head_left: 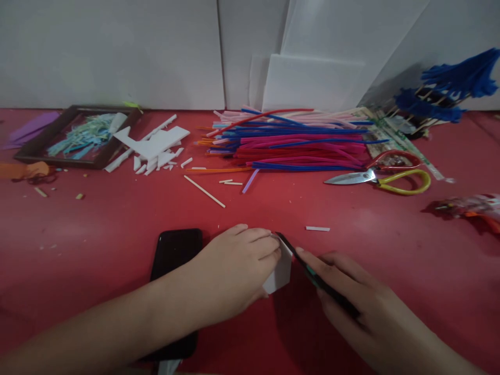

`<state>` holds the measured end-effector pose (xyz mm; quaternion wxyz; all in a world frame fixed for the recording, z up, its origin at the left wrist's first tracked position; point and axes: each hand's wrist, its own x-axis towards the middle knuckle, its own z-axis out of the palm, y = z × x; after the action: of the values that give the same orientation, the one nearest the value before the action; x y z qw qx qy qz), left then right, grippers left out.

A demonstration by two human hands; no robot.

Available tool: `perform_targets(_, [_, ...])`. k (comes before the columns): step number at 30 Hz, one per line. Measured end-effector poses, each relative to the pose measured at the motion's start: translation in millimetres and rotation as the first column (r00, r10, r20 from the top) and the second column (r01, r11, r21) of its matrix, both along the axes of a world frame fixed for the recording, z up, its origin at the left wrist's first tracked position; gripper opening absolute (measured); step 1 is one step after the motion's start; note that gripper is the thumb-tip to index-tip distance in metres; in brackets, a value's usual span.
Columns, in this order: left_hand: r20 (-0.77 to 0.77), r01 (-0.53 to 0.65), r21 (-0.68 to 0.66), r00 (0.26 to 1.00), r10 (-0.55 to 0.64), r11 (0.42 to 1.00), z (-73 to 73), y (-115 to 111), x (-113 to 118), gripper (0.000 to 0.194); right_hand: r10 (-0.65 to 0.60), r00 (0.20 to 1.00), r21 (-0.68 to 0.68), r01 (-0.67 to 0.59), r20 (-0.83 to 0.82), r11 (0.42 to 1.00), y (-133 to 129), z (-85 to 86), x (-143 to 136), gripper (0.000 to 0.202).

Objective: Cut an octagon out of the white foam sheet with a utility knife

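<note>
My left hand (246, 260) is closed over a small white foam board piece (280, 276), whose right part shows beyond the fingers. In my right hand (351, 291) is a dark utility knife (308, 268), gripped with the index finger stretched along its top. The knife slants up and left, its tip at the upper right edge of the white piece. Under my left forearm lies a black phone (177, 250), partly covered. A thin white strip (317, 228) rests on the red table beyond the knife.
Along the back lie a framed tray (74, 161) of shreds, white foam scraps (156, 146), a heap of coloured pipe cleaners (297, 140) and scissors (375, 177). A thin stick (204, 191) lies before them. At the right stands a blue tiered object (433, 104). White panels (117, 52) rise behind.
</note>
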<state>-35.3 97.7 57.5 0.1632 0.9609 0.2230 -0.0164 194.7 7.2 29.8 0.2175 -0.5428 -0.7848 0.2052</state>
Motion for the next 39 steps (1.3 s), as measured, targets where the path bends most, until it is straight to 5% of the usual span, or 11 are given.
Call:
perform_targets(9, [0.030,-0.016,0.071,0.999,0.014,0.997,-2.6,-8.6,1.5,0.051,0.024,0.999,-0.015,-0.024,0.029,1.000,1.9,-1.2,1.6,0.050])
perform_targets(15, [0.052,0.005,0.161,0.999,-0.013,0.987,-8.4,-11.3,4.7,0.034,0.032,0.999,-0.012,-0.031,0.045,0.999,3.3,0.8,1.3,0.054])
perform_targets(39, [-0.094,0.007,0.070,0.996,-0.001,0.998,1.1,-7.7,10.0,0.031,0.048,0.999,-0.009,-0.048,0.021,0.999,6.5,5.7,-1.8,0.057])
